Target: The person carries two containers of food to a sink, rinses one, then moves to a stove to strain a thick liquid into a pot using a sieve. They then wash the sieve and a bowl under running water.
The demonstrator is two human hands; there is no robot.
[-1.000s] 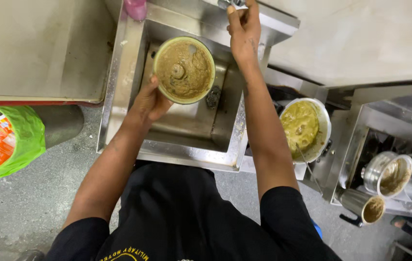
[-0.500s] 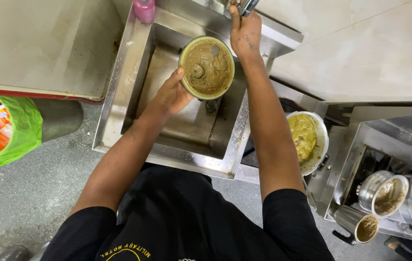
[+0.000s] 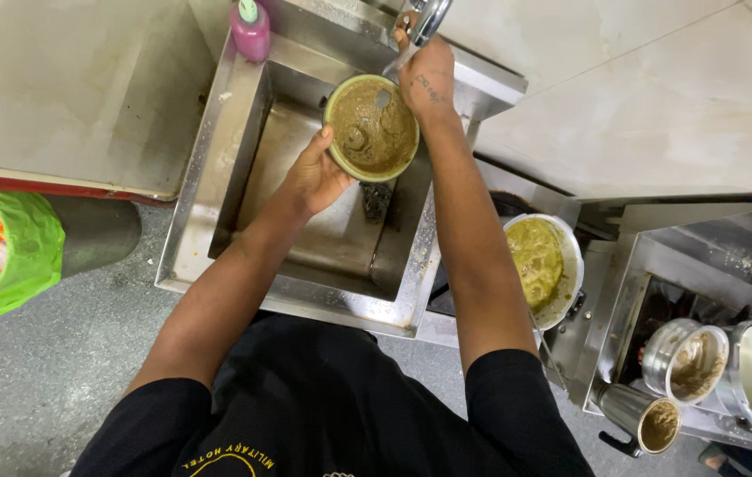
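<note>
My left hand (image 3: pixel 318 177) fingers clasp the paste-smeared round jar (image 3: pixel 372 127); my right hand (image 3: pixel 425 79) fingers grip the tap (image 3: pixel 429 19) just above.

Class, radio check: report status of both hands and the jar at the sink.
Left hand gripping paste-smeared jar over steel sink. Right hand on tap, water running into jar. Nothing in the way; pink bottle off to the side.

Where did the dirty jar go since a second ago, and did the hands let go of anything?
The left hand carried the paste-smeared jar from over the middle of the sink up to the tap, and water now runs into it. The right hand stayed on the tap. Nothing was let go. The bowl of paste and pink bottle stayed put.
</note>
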